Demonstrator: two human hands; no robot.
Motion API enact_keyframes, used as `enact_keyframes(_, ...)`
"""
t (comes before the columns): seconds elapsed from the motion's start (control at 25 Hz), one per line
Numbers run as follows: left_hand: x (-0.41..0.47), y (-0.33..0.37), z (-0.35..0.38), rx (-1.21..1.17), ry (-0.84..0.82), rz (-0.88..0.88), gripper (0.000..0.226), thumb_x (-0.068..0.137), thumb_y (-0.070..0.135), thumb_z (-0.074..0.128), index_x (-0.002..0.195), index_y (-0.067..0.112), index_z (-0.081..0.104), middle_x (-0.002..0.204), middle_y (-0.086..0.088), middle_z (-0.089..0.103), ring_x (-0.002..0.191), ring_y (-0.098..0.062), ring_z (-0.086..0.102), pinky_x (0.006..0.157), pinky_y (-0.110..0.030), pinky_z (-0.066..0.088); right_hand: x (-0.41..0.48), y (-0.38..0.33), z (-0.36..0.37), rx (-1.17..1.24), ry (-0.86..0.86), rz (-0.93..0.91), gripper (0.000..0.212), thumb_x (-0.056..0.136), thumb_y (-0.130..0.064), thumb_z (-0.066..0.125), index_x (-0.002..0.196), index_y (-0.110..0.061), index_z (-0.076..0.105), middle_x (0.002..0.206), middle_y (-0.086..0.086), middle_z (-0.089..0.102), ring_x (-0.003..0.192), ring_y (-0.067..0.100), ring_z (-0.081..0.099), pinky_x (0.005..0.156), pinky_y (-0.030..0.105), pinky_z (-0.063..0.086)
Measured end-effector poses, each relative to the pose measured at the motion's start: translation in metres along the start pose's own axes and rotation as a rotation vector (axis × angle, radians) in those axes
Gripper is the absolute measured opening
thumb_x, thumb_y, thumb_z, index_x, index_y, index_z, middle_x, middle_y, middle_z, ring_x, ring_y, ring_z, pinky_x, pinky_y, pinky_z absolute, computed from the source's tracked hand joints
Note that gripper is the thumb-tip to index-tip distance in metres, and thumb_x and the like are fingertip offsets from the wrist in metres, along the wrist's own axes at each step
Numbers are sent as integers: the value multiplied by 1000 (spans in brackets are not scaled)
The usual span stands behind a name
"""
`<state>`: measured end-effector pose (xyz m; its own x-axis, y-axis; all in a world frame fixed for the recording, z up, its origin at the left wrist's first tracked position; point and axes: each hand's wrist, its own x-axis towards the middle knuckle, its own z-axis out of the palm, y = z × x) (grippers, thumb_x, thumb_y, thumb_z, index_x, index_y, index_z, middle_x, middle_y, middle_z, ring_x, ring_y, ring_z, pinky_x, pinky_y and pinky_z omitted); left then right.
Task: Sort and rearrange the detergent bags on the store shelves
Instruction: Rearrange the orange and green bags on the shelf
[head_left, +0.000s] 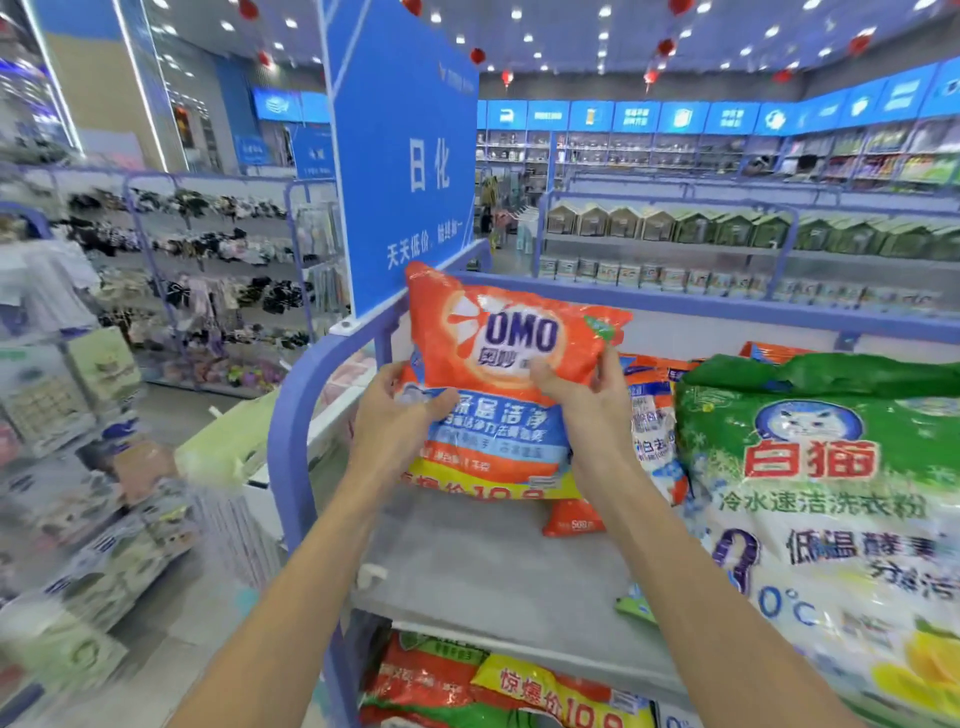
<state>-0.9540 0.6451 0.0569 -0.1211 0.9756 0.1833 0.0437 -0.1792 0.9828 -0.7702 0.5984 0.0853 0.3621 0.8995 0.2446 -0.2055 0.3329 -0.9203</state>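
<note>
An orange OMO detergent bag (498, 384) stands upright at the back left of the top shelf (483, 566). My left hand (400, 415) grips its left edge and my right hand (582, 384) grips its right side near the top. Behind it on the right stand more orange and white bags (652, 415). A big green and white cat-brand detergent bag (815, 493) fills the shelf's right side. On the shelf below lie more orange and yellow bags (519, 686).
A blue sign (410, 171) rises from the purple shelf frame (291, 415) just behind the OMO bag. A small green packet (636, 608) lies on the shelf near the big bag. Racks of small goods stand to the left across the aisle.
</note>
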Motion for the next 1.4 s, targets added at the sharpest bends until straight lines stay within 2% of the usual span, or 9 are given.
enact_keyframes(0.16, 5, -32, 11, 118, 67, 114, 52, 85, 36, 77, 132, 26, 58, 116, 15, 70, 108, -12, 67, 100, -43, 52, 40, 17, 1, -261, -4, 174, 87, 93, -42, 71, 155, -22, 13, 142, -8, 52, 127, 16, 56, 111, 40, 45)
enact_keyframes(0.28, 3, -47, 13, 283, -29, 200, 50, 99, 46, 58, 144, 34, 42, 127, 21, 61, 119, -11, 59, 98, -34, 46, 62, 24, -13, -91, 84, 185, 60, 87, -27, 81, 135, -19, 44, 119, 5, 70, 96, 24, 72, 90, 46, 60)
enact_keyframes(0.4, 2, -58, 15, 309, -29, 253, 54, 100, 48, 50, 147, 28, 36, 138, 9, 57, 129, -17, 54, 100, -31, 43, 75, 16, -23, -126, 127, 103, 21, 88, -25, 79, 93, -19, 60, 89, 8, 67, 74, 26, 63, 72, 47, 54)
enact_keyframes(0.52, -8, -52, 28, 424, 74, 347, 64, 102, 45, 50, 156, 23, 22, 156, -2, 37, 144, -18, 35, 115, -34, 32, 76, 19, -29, -140, 111, 126, 17, 91, -22, 76, 94, -17, 60, 87, 8, 66, 75, 24, 61, 75, 51, 58)
enact_keyframes(0.64, -6, -34, 42, 420, 56, 439, 66, 105, 48, 45, 160, 27, 13, 164, 4, 24, 151, -15, 23, 123, -39, 24, 76, 8, -30, -92, 33, 143, 7, 97, -23, 70, 100, -20, 64, 89, 2, 72, 72, 16, 68, 67, 35, 58)
enact_keyframes(0.8, 30, -12, 57, 144, 193, 374, 55, 101, 40, 55, 152, 32, 33, 147, 12, 48, 135, -11, 47, 113, -46, 43, 85, -11, -27, -85, -36, 33, 9, 95, -17, 71, 91, -18, 64, 89, 6, 72, 68, 18, 68, 54, 27, 53)
enact_keyframes(1.0, 51, 2, 72, -13, 414, 459, 17, 98, 20, 61, 108, 33, 55, 103, 24, 60, 106, -9, 61, 92, -48, 54, 93, 4, -35, -79, 5, 57, 8, 96, -15, 70, 91, -17, 63, 93, 8, 73, 73, 19, 70, 55, 25, 54)
enact_keyframes(1.24, 12, -21, 61, 576, 222, 726, 31, 99, 28, 57, 128, 18, 58, 158, -10, 33, 151, -27, 22, 125, -40, 12, 105, -25, -97, -1078, -334, -93, 32, 99, -43, 62, 123, -24, 70, 116, -13, 70, 109, 8, 65, 89, 23, 47)
enact_keyframes(1.4, -23, -48, 68, 907, -58, 716, 70, 100, 63, 31, 160, 28, 23, 170, -7, -2, 157, -23, -10, 125, -55, 1, 101, -19, -119, -1567, -417, 33, 39, 87, -53, 73, 116, -27, 73, 114, -5, 74, 102, 22, 69, 90, 42, 53)
